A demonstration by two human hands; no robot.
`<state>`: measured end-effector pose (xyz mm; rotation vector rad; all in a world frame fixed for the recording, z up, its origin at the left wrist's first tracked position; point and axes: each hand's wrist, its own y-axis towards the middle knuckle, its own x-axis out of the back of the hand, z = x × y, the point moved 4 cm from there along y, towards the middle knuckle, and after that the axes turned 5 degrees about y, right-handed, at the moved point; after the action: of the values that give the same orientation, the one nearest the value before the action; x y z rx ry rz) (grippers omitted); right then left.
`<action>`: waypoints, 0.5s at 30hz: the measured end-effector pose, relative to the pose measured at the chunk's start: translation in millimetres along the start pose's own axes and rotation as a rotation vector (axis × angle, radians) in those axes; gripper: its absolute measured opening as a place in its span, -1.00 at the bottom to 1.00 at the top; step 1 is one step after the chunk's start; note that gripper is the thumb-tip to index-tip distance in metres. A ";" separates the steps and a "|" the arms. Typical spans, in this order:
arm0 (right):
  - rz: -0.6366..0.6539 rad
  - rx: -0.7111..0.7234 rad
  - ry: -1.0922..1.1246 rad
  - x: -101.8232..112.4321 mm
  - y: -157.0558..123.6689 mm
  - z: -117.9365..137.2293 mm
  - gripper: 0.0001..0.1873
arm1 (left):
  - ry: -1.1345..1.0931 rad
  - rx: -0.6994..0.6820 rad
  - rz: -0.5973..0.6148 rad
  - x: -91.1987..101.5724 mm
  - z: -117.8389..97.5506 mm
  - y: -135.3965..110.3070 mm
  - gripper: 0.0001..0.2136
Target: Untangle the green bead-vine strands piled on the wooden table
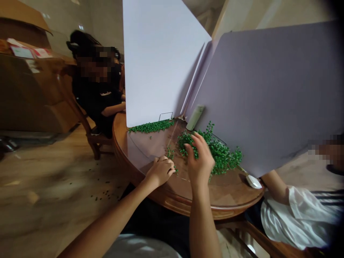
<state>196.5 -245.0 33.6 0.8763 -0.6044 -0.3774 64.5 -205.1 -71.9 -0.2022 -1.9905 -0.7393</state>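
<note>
My left hand (pixel 162 170) is closed near the front of the round wooden table. Small green leaves of a sprig (pixel 170 153) show just past its fingers, and the stem is hidden by the hand. My right hand (pixel 201 157) is raised to the right of it, thumb and fingers apart and curved, with nothing visible between them. Behind and beside that hand lies a heap of green leafy sprigs (pixel 224 157), which look like plastic plants. A band of small loose green pieces (pixel 152 127) runs along the foot of the white panel.
A white panel (pixel 161 61) and a grey-looking panel (pixel 268 89) stand upright on the table (pixel 172 204). A pale green cylinder (pixel 195 117) is by their joint. A white computer mouse (pixel 253 181) lies at the right edge. People sit left and right; green bits dot the floor.
</note>
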 end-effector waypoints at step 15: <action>0.337 -0.318 0.009 -2.0 -61.1 -77.0 -0.78 | -0.010 -0.055 -0.010 5.4 -0.8 -1.8 -0.94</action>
<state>239.8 -233.9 -54.0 0.4606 -0.6497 -0.1569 61.5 -207.8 -67.8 -0.2292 -1.9837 -0.8012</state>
